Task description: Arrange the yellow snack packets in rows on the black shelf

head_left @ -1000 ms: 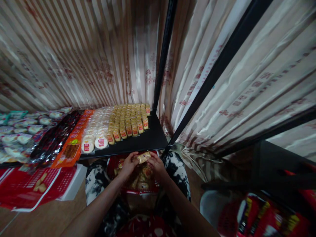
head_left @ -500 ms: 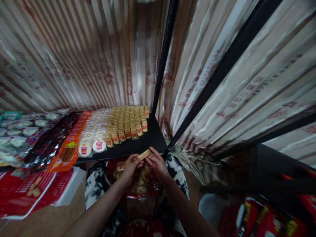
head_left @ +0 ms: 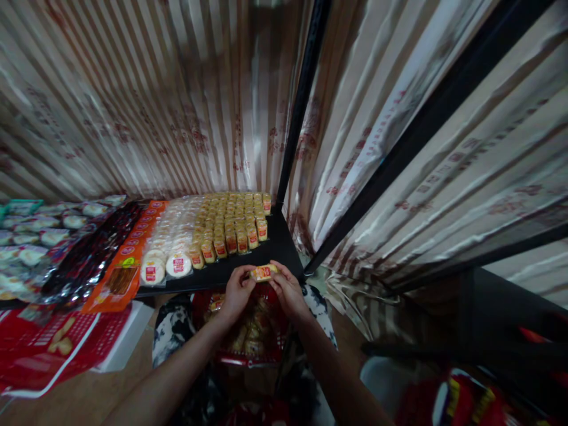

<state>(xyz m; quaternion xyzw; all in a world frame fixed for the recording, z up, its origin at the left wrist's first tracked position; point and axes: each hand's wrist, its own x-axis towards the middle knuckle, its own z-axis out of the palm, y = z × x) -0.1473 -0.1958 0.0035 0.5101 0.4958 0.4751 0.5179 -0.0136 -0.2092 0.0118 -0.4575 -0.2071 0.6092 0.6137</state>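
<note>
Both my hands hold a small wrapped biscuit packet (head_left: 263, 272), yellowish with a red label facing up. My left hand (head_left: 237, 293) pinches its left end, and my right hand (head_left: 289, 291) grips the right end. Below them, between my knees, sits a red container (head_left: 251, 360) with more golden wrapped packets (head_left: 255, 331) inside; whether it is a bag or a basket I cannot tell. Just beyond my hands, several rows of matching packets (head_left: 231, 231) stand on a black shelf (head_left: 231, 269), their red labels showing at the front.
Left of the packets lie round white wrapped crackers (head_left: 178, 264), an orange snack bag (head_left: 122, 266) and dark shiny packs (head_left: 93, 251). A red printed bag (head_left: 48, 346) rests at lower left. Black posts (head_left: 306, 94) rise before striped curtains (head_left: 199, 106). Red packages (head_left: 470, 393) are at lower right.
The packet between my hands has turned, so its red label now faces up instead of its plain golden side. My fingers have shifted along it.
</note>
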